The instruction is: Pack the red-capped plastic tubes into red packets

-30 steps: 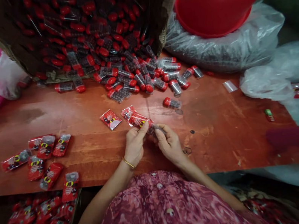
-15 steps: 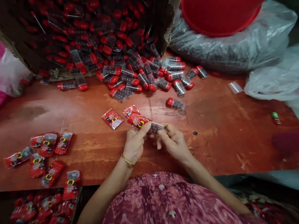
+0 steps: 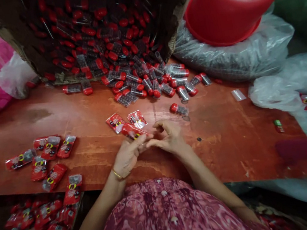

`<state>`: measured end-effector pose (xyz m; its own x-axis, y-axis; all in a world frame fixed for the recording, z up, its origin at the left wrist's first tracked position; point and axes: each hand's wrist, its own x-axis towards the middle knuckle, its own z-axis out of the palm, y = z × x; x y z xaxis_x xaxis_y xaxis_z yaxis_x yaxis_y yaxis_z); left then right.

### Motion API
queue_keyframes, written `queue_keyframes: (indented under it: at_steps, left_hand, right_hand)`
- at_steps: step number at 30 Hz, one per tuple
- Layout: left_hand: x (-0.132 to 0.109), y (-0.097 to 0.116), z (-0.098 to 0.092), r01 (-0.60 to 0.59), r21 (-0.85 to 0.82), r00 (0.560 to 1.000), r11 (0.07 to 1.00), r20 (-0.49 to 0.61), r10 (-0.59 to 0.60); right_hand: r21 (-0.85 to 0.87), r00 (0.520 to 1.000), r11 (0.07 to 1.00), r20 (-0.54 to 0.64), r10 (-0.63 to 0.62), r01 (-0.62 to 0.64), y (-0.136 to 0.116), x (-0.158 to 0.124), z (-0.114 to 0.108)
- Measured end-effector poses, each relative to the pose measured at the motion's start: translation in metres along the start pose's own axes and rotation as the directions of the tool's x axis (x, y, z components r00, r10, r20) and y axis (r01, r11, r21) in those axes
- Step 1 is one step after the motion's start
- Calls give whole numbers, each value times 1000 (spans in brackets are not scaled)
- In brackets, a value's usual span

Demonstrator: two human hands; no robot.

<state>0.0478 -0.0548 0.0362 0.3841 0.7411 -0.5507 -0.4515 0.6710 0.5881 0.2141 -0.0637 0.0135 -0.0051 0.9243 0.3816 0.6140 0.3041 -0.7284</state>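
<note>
My left hand [image 3: 127,155], with a gold bracelet at the wrist, is closed on a red printed packet [image 3: 133,130]. Its fingers cover the packet's lower end, so I cannot see what is inside. My right hand [image 3: 171,137] is just to the right, thumb and forefinger apart with nothing visible between them. Beyond the held packet lie two flat red packets [image 3: 137,119] on the table. A small clear tube with a red cap and dark beads [image 3: 179,109] rests past my right hand.
Many similar tubes [image 3: 139,82] spill from a big carton [image 3: 24,54] at the back. Filled packets [image 3: 49,147] lie at left, with more in a box below the table edge. A red bucket [image 3: 229,4] stands upside down on a clear bag [image 3: 229,59].
My left hand has moved left with the packet. My right hand has let go of the packet's end, and its fingers have spread.
</note>
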Motion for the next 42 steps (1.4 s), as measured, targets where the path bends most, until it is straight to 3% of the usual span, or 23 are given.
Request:
queue_keyframes:
  at_steps: [2, 3, 4, 5, 6, 7, 9, 11, 13, 14, 15, 17, 19, 22, 25, 30, 32, 35, 37, 39, 41, 42]
  left_hand:
    - [0, 19, -20, -213, -79, 966, 974, -168, 198]
    - [0, 31, -33, -352, -113, 908, 929, -282, 310]
    - [-1, 44, -47, -503, -123, 809, 856, -416, 416]
    - [-3, 56, -61, -639, -113, 680, 761, -544, 491]
    - [-4, 67, -73, -719, -105, 585, 687, -626, 516]
    - [-6, 76, -82, -766, -98, 527, 635, -661, 534]
    - [-7, 84, -88, -797, -61, 481, 601, -666, 570]
    - [-2, 77, -78, -754, 92, 482, 650, -594, 644]
    - [10, 61, -56, -614, 433, 512, 660, -417, 751]
    - [17, 52, -45, -526, 637, 558, 563, -241, 794]
    - [25, 42, -33, -445, 800, 616, 401, -52, 786]
    - [40, 27, -16, -297, 954, 655, 44, 170, 736]
    - [51, 19, -8, -196, 962, 710, -190, 273, 648]
    - [60, 13, -8, -139, 932, 763, -333, 315, 564]
    - [60, 10, -14, -132, 927, 744, -351, 326, 583]
    - [51, 11, -13, -157, 954, 678, -254, 291, 675]
    - [46, 13, -9, -172, 961, 664, -218, 276, 694]
    - [36, 15, -2, -203, 958, 652, -205, 288, 701]
    - [31, 15, 2, -235, 950, 641, -206, 311, 702]
    - [28, 14, 5, -281, 944, 621, -172, 316, 717]
    - [27, 13, 6, -344, 937, 604, -54, 265, 752]
    - [28, 13, 6, -383, 922, 609, 47, 214, 764]
  right_hand:
    - [-222, 999, 975, -43, -6, -4, 10, 8, -14]
    - [-337, 994, 940, -104, 23, -57, 18, 11, -21]
    - [-443, 985, 887, -157, 66, -130, 29, 13, -27]
    - [-524, 979, 833, -180, 96, -178, 40, 14, -32]
    - [-579, 976, 789, -175, 127, -206, 51, 13, -34]
    - [-616, 981, 763, -134, 141, -194, 61, 12, -34]
    - [-638, 992, 760, -48, 121, -123, 72, 6, -29]
    - [-628, 997, 775, -5, 77, -63, 73, 0, -19]
    - [-617, 999, 786, -19, 43, -46, 67, -5, -10]
    - [-610, 999, 791, -33, 32, -46, 64, -7, -6]
    - [-601, 999, 798, -46, 25, -48, 61, -8, -4]
    - [-580, 998, 813, -65, 17, -51, 59, -8, -2]
    - [-568, 997, 821, -76, 16, -57, 59, -8, -2]
    - [-567, 997, 822, -81, 11, -55, 62, -8, -3]
    - [-566, 996, 822, -93, 13, -63, 63, -8, -3]
    - [-523, 979, 844, -202, 13, -119, 44, -8, -7]
    - [-382, 975, 917, -218, 29, -113, 29, -6, -4]
    - [36, 968, 982, -168, 187, -184, 6, 1, 11]
    - [310, 948, 907, -47, 314, -285, -6, 7, 24]
    - [458, 930, 820, 39, 367, -343, -13, 14, 34]
    - [501, 921, 790, 36, 388, -353, -15, 18, 39]
    - [498, 917, 792, 16, 399, -353, -14, 19, 39]
